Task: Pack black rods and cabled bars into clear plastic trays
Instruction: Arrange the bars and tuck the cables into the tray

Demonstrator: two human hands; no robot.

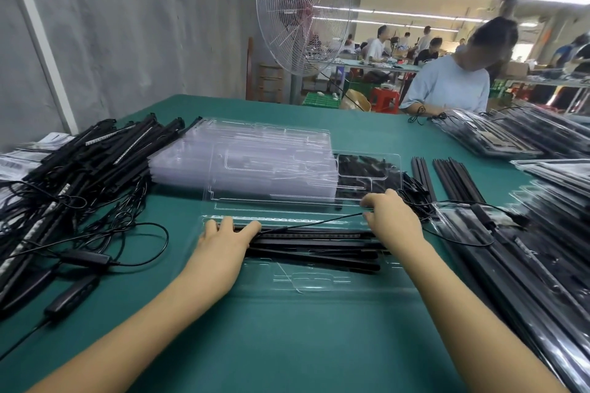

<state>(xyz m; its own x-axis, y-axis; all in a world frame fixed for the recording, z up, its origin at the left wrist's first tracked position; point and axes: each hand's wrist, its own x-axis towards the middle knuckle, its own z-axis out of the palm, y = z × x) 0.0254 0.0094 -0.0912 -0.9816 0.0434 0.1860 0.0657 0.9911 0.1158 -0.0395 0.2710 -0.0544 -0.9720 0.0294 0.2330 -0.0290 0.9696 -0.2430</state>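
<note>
Spare cabled bars (79, 169) heaped at left. Left hand (223, 242), fingers (247, 228) flat and spread, presses the rods (319, 247) into the clear tray (306, 284) on the desk (287, 344). Right hand (394, 222) curls over the far end; its grip I can't tell. Seating step, I'd say. Next: tuck that loose cable (313, 223).

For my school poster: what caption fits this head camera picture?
Left hand and right hand steady black rods in a clear plastic tray on a green table, cabled bars piled beside.
</note>
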